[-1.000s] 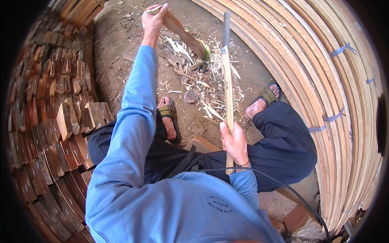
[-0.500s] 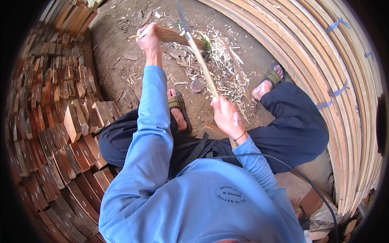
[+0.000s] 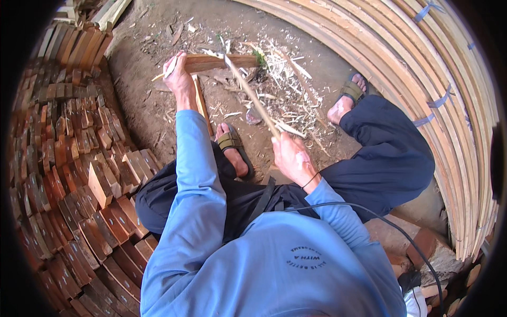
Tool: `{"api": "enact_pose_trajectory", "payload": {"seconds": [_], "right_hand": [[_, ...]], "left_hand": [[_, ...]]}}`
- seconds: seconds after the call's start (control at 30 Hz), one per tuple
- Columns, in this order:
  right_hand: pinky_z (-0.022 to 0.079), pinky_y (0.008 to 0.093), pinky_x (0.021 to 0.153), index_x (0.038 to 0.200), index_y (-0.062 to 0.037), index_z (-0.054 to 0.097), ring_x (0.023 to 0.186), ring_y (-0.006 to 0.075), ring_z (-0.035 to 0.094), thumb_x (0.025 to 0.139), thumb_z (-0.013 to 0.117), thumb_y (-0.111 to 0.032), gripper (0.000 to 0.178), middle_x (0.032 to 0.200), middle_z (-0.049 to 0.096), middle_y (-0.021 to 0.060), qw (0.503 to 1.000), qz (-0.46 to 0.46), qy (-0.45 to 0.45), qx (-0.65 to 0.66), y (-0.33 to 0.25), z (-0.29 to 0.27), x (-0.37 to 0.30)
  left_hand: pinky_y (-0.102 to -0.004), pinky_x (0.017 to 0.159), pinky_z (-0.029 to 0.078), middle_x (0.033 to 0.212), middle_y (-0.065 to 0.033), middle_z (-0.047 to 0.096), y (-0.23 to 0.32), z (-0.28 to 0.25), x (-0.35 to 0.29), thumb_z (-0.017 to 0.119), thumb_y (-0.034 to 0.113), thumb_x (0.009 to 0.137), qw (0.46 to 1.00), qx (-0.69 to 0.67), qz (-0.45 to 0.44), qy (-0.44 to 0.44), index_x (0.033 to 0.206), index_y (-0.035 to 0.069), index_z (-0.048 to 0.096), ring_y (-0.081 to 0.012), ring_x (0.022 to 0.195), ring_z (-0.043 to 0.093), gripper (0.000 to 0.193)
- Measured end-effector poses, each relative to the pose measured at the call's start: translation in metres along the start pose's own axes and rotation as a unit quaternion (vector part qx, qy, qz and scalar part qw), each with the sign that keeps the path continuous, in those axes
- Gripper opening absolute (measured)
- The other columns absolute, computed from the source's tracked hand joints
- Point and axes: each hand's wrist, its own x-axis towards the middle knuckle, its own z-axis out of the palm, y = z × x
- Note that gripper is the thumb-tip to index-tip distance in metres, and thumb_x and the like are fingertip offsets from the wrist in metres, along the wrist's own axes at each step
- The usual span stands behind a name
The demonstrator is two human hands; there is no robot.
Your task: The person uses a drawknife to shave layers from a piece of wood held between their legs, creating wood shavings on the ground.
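Note:
My left hand (image 3: 180,82) is closed around the left end of a brown wooden board (image 3: 206,63), which reaches out to the right over the dirt floor. In my right hand (image 3: 293,158) is the long pale wooden handle of a long-handled knife (image 3: 253,99), gripped low down. The knife's blade end crosses the board near its middle; part of the blade is smeared or hidden there. A pale sliver of wood shows at the board's far edge beside the blade. A narrow wooden strip (image 3: 201,104) slants below my left hand.
Wood shavings (image 3: 290,84) lie heaped past the board's right end. Stacked short wooden blocks (image 3: 68,174) rise along the left. Long planks tied with blue strips (image 3: 422,63) curve along the right. My sandalled feet (image 3: 235,153) frame the work, and a black cable (image 3: 391,224) crosses my right side.
The knife's blade end has come down from beyond the board onto it. My right hand has shifted slightly nearer to me, and the narrow strip below my left hand has come into view.

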Motion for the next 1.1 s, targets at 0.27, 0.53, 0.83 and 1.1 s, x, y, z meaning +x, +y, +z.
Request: {"api": "enact_pose_trajectory", "payload": {"seconds": [0.27, 0.53, 0.83, 1.1], "right_hand": [[0.047, 0.0523, 0.058, 0.088, 0.0051, 0.052, 0.062, 0.0445, 0.06, 0.096, 0.054, -0.018, 0.024, 0.06, 0.056, 0.0237, 0.997, 0.069, -0.016, 0.003, 0.014, 0.032, 0.003], [0.045, 0.0526, 0.059, 0.09, 0.0043, 0.049, 0.061, 0.0447, 0.059, 0.096, 0.054, -0.014, 0.019, 0.059, 0.056, 0.0222, 0.999, 0.036, -0.039, 0.004, 0.008, 0.033, 0.003], [0.045, 0.0519, 0.054, 0.089, 0.0026, 0.049, 0.057, 0.0445, 0.058, 0.096, 0.053, -0.016, 0.02, 0.058, 0.054, 0.0243, 0.999, 0.046, -0.013, 0.005, -0.002, 0.023, 0.005], [0.048, 0.0495, 0.057, 0.092, 0.001, 0.049, 0.063, 0.0408, 0.062, 0.096, 0.054, -0.016, 0.018, 0.06, 0.056, 0.0222, 0.999, 0.021, -0.022, -0.043, 0.028, 0.046, 0.008]], "left_hand": [[-0.0314, 0.096, 0.048, 0.107, -0.0145, 0.065, 0.004, -0.008, -0.004, 0.071, -0.002, 0.082, 0.998, -0.044, -0.045, 0.02, 0.105, -0.001, 0.051, -0.0197, 0.1, 0.063, 0.03], [-0.032, 0.096, 0.047, 0.106, -0.0143, 0.066, 0.0, -0.016, -0.002, 0.07, -0.002, 0.082, 0.998, -0.039, -0.034, 0.022, 0.103, 0.0, 0.052, -0.0203, 0.1, 0.063, 0.028], [-0.0287, 0.089, 0.049, 0.1, -0.011, 0.068, 0.0, -0.003, -0.006, 0.073, 0.003, 0.081, 1.0, -0.003, -0.002, 0.019, 0.099, -0.002, 0.06, -0.0166, 0.095, 0.064, 0.023], [-0.0277, 0.089, 0.049, 0.098, -0.0108, 0.07, 0.004, 0.014, -0.007, 0.074, 0.004, 0.08, 0.999, 0.038, 0.006, 0.006, 0.098, -0.002, 0.062, -0.0149, 0.092, 0.064, 0.023]]}}
